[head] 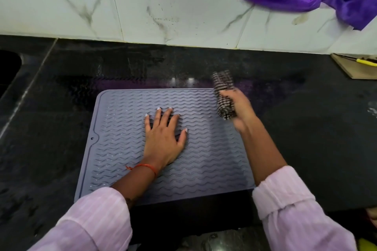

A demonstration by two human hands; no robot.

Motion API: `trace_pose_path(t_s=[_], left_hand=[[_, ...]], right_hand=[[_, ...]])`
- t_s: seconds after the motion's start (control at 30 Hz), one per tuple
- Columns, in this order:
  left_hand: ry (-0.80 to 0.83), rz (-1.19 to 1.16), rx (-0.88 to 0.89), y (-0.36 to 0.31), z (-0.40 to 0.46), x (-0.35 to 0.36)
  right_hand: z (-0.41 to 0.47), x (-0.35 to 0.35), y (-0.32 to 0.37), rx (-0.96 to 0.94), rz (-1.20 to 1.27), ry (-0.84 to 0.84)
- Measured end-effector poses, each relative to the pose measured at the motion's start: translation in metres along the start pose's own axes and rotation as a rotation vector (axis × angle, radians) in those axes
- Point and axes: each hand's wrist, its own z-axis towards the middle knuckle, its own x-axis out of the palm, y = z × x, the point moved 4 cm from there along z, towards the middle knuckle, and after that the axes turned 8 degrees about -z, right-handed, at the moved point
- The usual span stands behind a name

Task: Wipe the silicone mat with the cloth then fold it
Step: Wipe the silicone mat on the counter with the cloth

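Mat [204,149] lies flat and unfolded on the counter [61,108], left hand [163,138] pressing it open-palmed, right hand [237,108] gripping the bunched cloth [223,93] at its far right corner; wiping apparently underway, folding outstanding.

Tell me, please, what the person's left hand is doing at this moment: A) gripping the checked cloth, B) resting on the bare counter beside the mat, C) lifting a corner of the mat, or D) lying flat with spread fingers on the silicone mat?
D: the left hand lies palm down with straight, spread fingers on the ridged silicone mat, while the right hand grips the checked cloth at the mat's far right corner.
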Motion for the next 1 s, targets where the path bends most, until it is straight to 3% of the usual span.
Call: trace_pose_path(t_s=[0.1,0.17,0.23,0.33,0.4,0.6,0.67,0.77,0.83,0.93,1.0], left_hand=[[0.005,0.001,0.002,0.000,0.001,0.001],[0.002,-0.005,0.000,0.000,0.000,0.001],[0.001,-0.005,-0.001,0.000,0.000,0.000],[0.004,-0.003,-0.001,0.000,0.001,0.000],[0.003,-0.003,-0.001,0.000,0.000,0.000],[0.003,-0.006,-0.006,0.000,0.000,0.000],[-0.001,-0.014,-0.001,-0.001,0.001,0.000],[-0.004,-0.021,-0.001,-0.001,0.001,0.000],[-0.002,-0.012,-0.003,0.000,0.001,0.000],[-0.001,-0.016,0.000,0.000,0.001,0.001],[-0.001,-0.020,-0.002,0.000,0.001,0.001]], right_hand=[[0.003,-0.024,0.004,0.077,0.303,0.053],[0.001,-0.030,0.003,0.113,0.280,0.111],[0.004,-0.032,-0.005,0.096,0.032,0.038],[0.012,-0.042,-0.008,-0.015,-0.442,-0.311],[0.014,-0.045,-0.007,-0.066,-0.710,-0.444],[0.012,-0.011,-0.013,-0.201,-1.111,-0.425],[0.012,-0.007,-0.012,-0.219,-1.039,-0.353],[0.014,-0.014,-0.012,-0.081,-0.338,-0.198],[0.014,-0.026,-0.004,-0.055,-0.012,-0.228],[0.025,-0.050,0.004,-0.040,0.012,-0.314],[0.031,-0.054,-0.003,-0.014,-0.239,-0.341]])
